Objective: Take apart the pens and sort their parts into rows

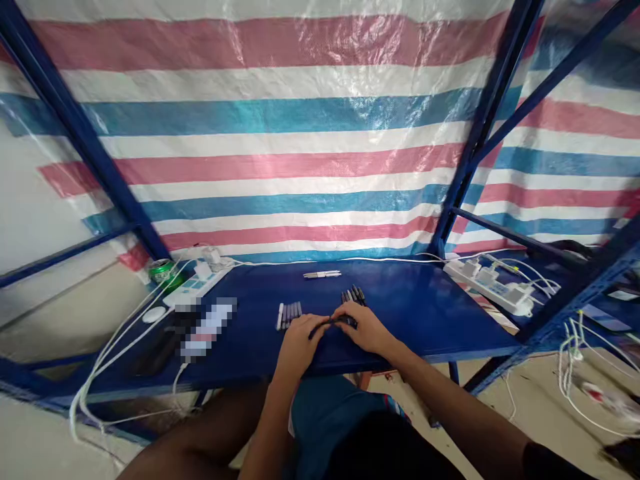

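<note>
Atop glossy blue table (430, 313) — L hand (300, 343), R hand (365, 328) on slim black pen (326, 325)

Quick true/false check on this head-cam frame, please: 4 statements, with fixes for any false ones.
1. The left hand and right hand both touch a black pen. True.
2. The green can is right of the hands. False: it is left of them.
3. A white power strip is right of the hands. True.
4. The backdrop is plain white. False: it is a pink, blue and white striped tarp.
</note>
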`<state>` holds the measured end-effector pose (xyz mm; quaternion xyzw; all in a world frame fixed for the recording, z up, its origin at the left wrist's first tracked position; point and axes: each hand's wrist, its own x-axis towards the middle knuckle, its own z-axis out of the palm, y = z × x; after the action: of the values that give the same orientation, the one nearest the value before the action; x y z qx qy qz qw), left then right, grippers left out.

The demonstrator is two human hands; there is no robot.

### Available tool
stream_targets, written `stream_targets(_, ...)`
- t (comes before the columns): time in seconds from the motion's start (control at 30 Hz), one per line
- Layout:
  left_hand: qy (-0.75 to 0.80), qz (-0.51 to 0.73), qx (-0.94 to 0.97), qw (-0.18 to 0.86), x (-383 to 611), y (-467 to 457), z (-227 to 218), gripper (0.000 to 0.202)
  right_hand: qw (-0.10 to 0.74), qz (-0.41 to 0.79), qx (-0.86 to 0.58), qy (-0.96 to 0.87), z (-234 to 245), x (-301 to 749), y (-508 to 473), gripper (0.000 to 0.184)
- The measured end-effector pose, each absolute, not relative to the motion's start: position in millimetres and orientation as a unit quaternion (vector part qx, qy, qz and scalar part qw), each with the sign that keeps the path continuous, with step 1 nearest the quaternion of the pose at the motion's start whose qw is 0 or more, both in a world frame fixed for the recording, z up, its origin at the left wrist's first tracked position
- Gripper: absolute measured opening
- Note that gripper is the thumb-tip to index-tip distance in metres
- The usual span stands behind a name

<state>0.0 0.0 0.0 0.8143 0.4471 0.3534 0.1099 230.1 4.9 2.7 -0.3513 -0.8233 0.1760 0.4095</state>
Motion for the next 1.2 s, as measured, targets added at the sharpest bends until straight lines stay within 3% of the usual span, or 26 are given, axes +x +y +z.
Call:
stream_targets(0.2, 0.448, 0.365, 0.811, 0.093, 1, -3, -1, 0.021, 0.382, 0.141, -0.343, -0.846, 13, 239, 10, 0.017)
stream_targets(0.37, 0.432, 0.370, 0.818, 0.083, 2, -7, 5, 0.020, 0.295, 0.079, -0.313, -0.899, 28, 241, 2, 0.032)
stream_targets(0.5, 0.453, 0.385, 0.799, 0.090, 3, -8, 7, 0.022, 0.282, 0.050, -0.325, -0.901, 35, 253, 4, 0.031)
stream_targets(0.63, 0.484, 0.432, 0.748, 0.141, 2, -10, 15, 0.027, 0.331, 0.101, -0.368, -0.863, 34, 271, 12, 0.024)
stream_targets(0.73, 0.510, 0.464, 0.692, 0.214, 2, -6, 28, 0.037, 0.434, 0.212, -0.388, -0.785, 28, 278, 21, 0.018)
stream_targets(0.83, 0.534, 0.455, 0.671, 0.240, 0, 10, 41, 0.044, 0.524, 0.345, -0.367, -0.687, 19, 279, 31, 0.040)
stream_targets(0.93, 0.548, 0.417, 0.691, 0.220, -3, 34, 48, 0.044, 0.569, 0.384, -0.361, -0.631, 9, 279, 41, 0.061)
stream_targets(1.13, 0.569, 0.291, 0.756, 0.141, -14, 70, 39, 0.036, 0.621, 0.360, -0.370, -0.590, -6, 282, 49, 0.078)
stream_targets(1.2, 0.577, 0.276, 0.759, 0.123, -16, 73, 35, 0.033, 0.610, 0.355, -0.373, -0.602, -7, 283, 49, 0.076)
